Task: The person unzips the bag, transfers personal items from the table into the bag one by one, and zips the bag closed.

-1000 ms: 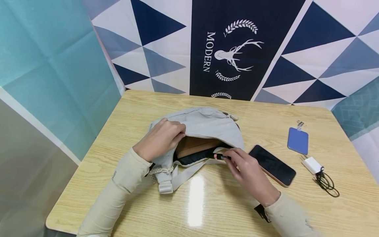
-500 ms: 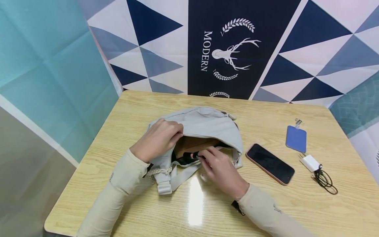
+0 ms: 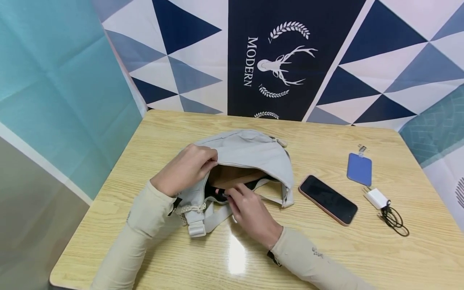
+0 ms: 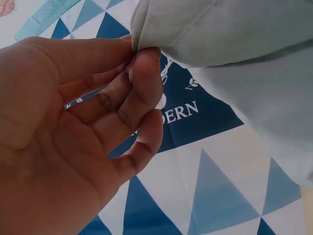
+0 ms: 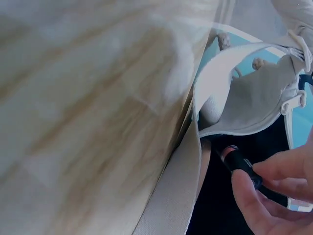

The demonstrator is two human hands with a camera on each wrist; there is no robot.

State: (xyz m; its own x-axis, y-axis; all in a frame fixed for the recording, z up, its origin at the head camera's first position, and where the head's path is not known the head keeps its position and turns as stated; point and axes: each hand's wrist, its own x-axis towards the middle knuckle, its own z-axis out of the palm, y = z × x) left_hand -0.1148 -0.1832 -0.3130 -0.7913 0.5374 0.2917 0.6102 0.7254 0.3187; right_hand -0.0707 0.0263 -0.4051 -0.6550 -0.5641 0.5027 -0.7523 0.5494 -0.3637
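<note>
A pale grey sling bag (image 3: 250,151) lies on the wooden table with its zipped mouth held wide. My left hand (image 3: 188,167) pinches the upper edge of the opening between thumb and fingers; the left wrist view shows the zip-edged fabric (image 4: 146,29) lifted. Fingers and thumb of my right hand (image 3: 251,211) grip a black lipstick (image 5: 240,165) with a pink band at the bag's mouth, its far end over the dark lining (image 5: 220,205). Inside the bag shows something flat and brown (image 3: 226,175). The bag's depths are hidden in shadow.
Right of the bag lies a phone (image 3: 328,199) with a pink edge. Beyond it are a blue card holder (image 3: 359,168) with a clip and a white charger (image 3: 377,198) with a coiled black cable (image 3: 393,219). The bag's strap buckle (image 3: 197,228) rests at its lower left.
My right hand has carried the lipstick leftward from the bag's right side into its opening. The left hand keeps its pinch on the edge. The head view has shifted slightly.
</note>
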